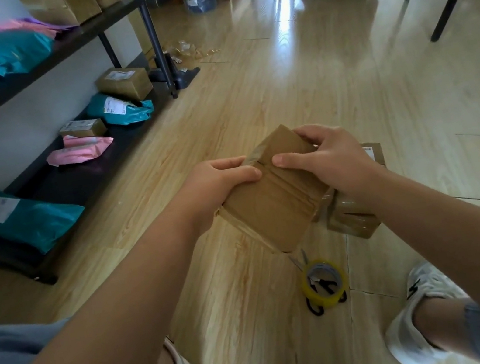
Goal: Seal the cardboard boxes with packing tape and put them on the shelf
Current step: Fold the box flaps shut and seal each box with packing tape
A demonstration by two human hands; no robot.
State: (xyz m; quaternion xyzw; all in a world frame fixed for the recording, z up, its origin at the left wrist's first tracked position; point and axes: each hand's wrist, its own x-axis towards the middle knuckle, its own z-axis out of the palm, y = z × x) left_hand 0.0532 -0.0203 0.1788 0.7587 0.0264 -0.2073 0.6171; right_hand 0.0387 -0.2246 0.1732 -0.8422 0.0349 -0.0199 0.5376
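Left hand (219,182) and right hand (321,158) grip, thumbs uppermost.

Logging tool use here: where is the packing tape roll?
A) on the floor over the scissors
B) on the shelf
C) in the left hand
A: the tape roll lies on the floor over the scissors; left hand and right hand hold the cardboard box.

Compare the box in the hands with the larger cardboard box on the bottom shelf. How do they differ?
The held box is gripped in the air by the left hand and right hand; the shelf box rests on the bottom shelf. The shelf box has a white label on top; the held box shows none on its visible face. The held box is tilted; the shelf box sits flat. Both are brown cardboard.
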